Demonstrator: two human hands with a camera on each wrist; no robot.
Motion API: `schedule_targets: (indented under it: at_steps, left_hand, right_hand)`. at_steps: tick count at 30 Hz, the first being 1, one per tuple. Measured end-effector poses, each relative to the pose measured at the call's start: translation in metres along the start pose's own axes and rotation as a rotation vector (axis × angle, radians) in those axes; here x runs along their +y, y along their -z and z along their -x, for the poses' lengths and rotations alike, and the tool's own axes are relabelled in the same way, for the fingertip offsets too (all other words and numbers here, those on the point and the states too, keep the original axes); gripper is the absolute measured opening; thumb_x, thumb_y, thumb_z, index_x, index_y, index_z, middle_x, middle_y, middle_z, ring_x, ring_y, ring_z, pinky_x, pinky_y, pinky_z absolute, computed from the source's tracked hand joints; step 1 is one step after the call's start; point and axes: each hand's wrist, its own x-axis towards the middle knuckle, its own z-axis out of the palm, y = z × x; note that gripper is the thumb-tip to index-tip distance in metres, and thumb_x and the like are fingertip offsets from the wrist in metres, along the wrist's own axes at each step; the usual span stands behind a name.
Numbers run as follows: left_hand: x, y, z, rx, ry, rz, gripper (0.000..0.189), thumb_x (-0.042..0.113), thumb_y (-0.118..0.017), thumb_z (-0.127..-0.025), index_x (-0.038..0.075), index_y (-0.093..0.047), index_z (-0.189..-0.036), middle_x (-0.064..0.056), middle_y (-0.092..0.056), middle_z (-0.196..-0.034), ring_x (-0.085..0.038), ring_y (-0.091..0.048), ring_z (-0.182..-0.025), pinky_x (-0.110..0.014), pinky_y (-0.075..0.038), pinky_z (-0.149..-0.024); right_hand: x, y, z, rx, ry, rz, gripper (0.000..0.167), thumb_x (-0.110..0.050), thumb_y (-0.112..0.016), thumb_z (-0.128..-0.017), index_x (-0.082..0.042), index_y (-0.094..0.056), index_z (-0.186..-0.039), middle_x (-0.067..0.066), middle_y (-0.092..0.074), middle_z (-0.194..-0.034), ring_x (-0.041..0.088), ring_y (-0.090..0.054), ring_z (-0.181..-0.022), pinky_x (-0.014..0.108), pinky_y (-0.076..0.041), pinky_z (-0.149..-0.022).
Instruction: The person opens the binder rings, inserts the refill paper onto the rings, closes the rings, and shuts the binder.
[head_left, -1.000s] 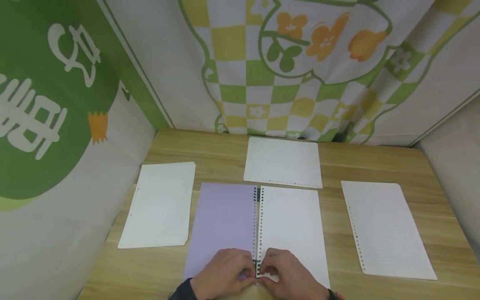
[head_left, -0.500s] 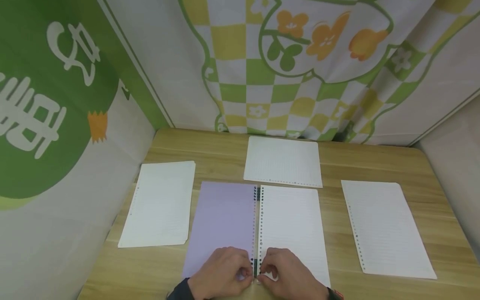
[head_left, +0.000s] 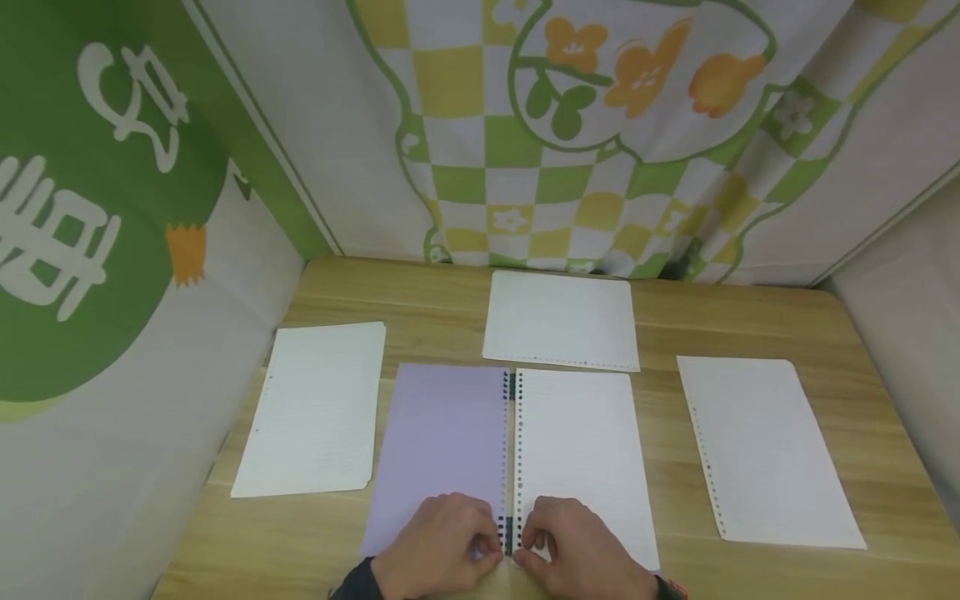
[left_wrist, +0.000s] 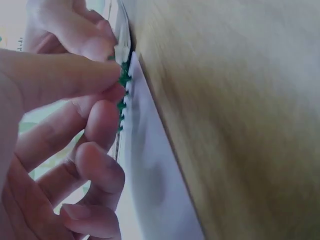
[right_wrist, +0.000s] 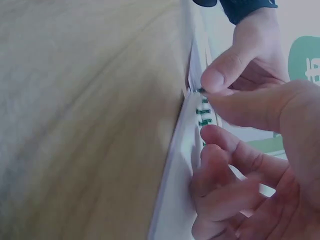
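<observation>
An open loose-leaf notebook [head_left: 450, 433] lies before me, purple cover on the left and a lined page stack [head_left: 577, 450] on the right. Dark green ring strips [head_left: 509, 533] join the halves at the lower and upper ends of the spine. My left hand [head_left: 442, 542] pinches the lower binding at the purple side, thumb against index finger. From the page side, my right hand [head_left: 585, 550] pinches the same binding. Green ring teeth [left_wrist: 123, 102] show beside the left fingertips in the left wrist view. In the right wrist view, green rings [right_wrist: 205, 121] run through the punched edge.
Loose punched sheets [head_left: 311, 408] lie left of the notebook, another sheet [head_left: 562, 321] lies sideways behind it, and one more [head_left: 768, 450] is at the right. A patterned curtain [head_left: 540, 192] hangs at the back edge of the wooden table [head_left: 420, 308].
My fingertips have parted slightly, the left hand moving a little left. More of the lower green strip shows between them, its rings now spread apart. The head view has shifted slightly.
</observation>
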Motion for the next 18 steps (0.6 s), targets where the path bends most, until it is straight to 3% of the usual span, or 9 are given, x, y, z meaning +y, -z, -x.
schedule_targets:
  at_steps: [3,8,13,18]
  left_hand:
    - [-0.001,0.006,-0.004,-0.013,0.023,0.009,0.013,0.026,-0.086,-0.086,0.028,-0.079,-0.075,0.026,-0.060,-0.071,0.012,-0.048,-0.065,-0.009,-0.038,-0.060]
    - [0.001,0.013,-0.024,-0.028,0.010,0.022,0.015,0.028,-0.081,-0.093,0.026,-0.077,-0.078,0.024,-0.059,-0.074,0.009,-0.047,-0.063,-0.011,-0.039,-0.059]
    - [0.009,0.016,-0.064,-0.050,-0.093,-0.086,0.009,0.029,-0.074,-0.101,0.024,-0.080,-0.098,0.015,-0.067,-0.089,0.005,-0.050,-0.071,-0.012,-0.039,-0.063]
    - [0.031,0.014,-0.115,-0.107,-0.194,-0.245,0.022,0.034,-0.068,-0.105,0.022,-0.078,-0.120,0.009,-0.075,-0.111,-0.002,-0.063,-0.090,-0.017,-0.047,-0.075]
  right_hand:
    - [0.003,0.006,-0.001,0.050,0.008,-0.016,0.018,-0.029,-0.083,-0.094,-0.028,-0.070,-0.083,-0.022,-0.056,-0.077,-0.004,-0.051,-0.068,0.017,-0.045,-0.062]
    - [0.015,0.030,0.001,0.157,-0.073,-0.029,0.010,-0.025,-0.081,-0.097,-0.024,-0.075,-0.089,-0.020,-0.061,-0.078,-0.003,-0.052,-0.066,0.019,-0.048,-0.059]
    - [0.037,0.062,0.007,0.291,-0.143,0.005,0.003,-0.014,-0.077,-0.099,-0.016,-0.079,-0.099,-0.013,-0.070,-0.088,-0.002,-0.058,-0.077,0.022,-0.053,-0.066]
    - [0.064,0.097,0.022,0.372,-0.148,0.031,0.011,-0.009,-0.078,-0.098,-0.010,-0.078,-0.109,-0.007,-0.072,-0.095,0.002,-0.063,-0.083,0.025,-0.056,-0.068]
